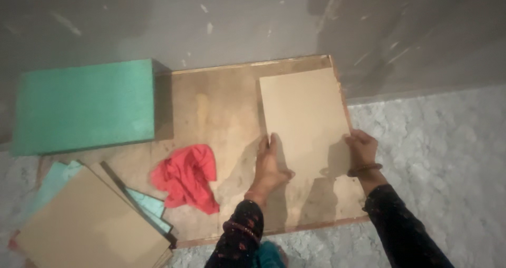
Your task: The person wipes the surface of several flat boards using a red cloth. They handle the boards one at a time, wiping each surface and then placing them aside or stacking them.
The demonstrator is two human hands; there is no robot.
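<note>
head view looks down on one tan cardboard sheet lying flat on the right part of a worn wooden board, its far edge near the board's far right corner. the left hand rests along the sheet's near left edge, fingers laid together and flat on it, pressing more than pinching. the right hand curls around the near right edge, fingers closed on the sheet; a bangle sits on that wrist. as a judgement, the step in hand is squaring or steadying the sheet on the board, and any further move would call for both hands holding level so the thin sheet does not bend or slide.

one red cloth lies crumpled left of the left hand, apart from the sheet. one green block sits at the board's far left. one loose stack of tan and pale blue-green sheets lies at the near left; how many are in it cannot be told. grey floor surrounds all.
</note>
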